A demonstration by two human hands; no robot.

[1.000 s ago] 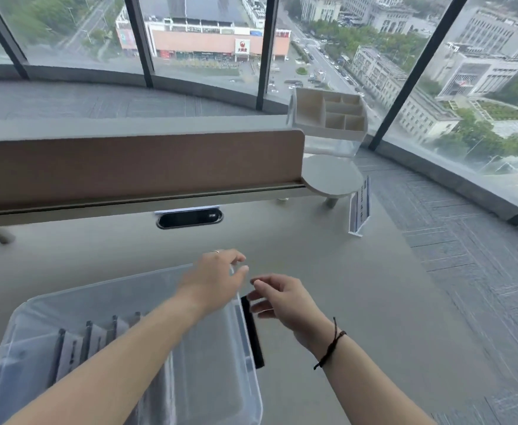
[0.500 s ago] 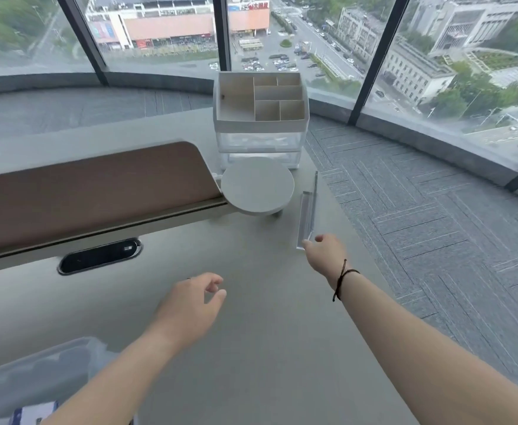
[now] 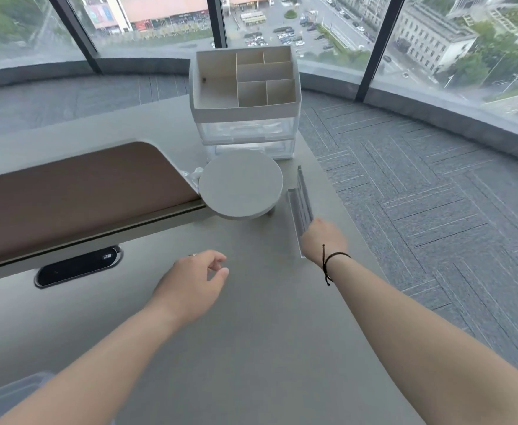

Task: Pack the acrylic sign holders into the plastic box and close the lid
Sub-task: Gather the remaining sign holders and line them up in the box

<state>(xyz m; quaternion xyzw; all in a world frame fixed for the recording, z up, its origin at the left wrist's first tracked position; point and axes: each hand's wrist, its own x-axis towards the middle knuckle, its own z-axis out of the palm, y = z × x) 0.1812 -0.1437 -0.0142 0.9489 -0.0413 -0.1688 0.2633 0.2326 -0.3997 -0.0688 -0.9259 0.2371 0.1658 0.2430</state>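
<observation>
A clear acrylic sign holder (image 3: 300,200) stands on the grey desk near its right edge, beside a round white stand. My right hand (image 3: 323,239) reaches it and covers its near end; the fingers are hidden behind the hand, so the grasp cannot be made out. My left hand (image 3: 195,286) hovers over the middle of the desk with loosely curled fingers and holds nothing. Only a corner of the clear plastic box (image 3: 9,394) shows at the bottom left, behind my left forearm.
A white compartment organiser (image 3: 245,84) sits on clear drawers at the desk's far end. The round white stand (image 3: 241,182) lies in front of it. A brown divider panel (image 3: 76,191) runs along the left, with a black cable port (image 3: 78,266) below. The desk edge drops to carpet on the right.
My view swung right, off the box. My right hand moved away from the box to the sign holder at the desk's right edge. My left hand left the box and hangs over the desk.
</observation>
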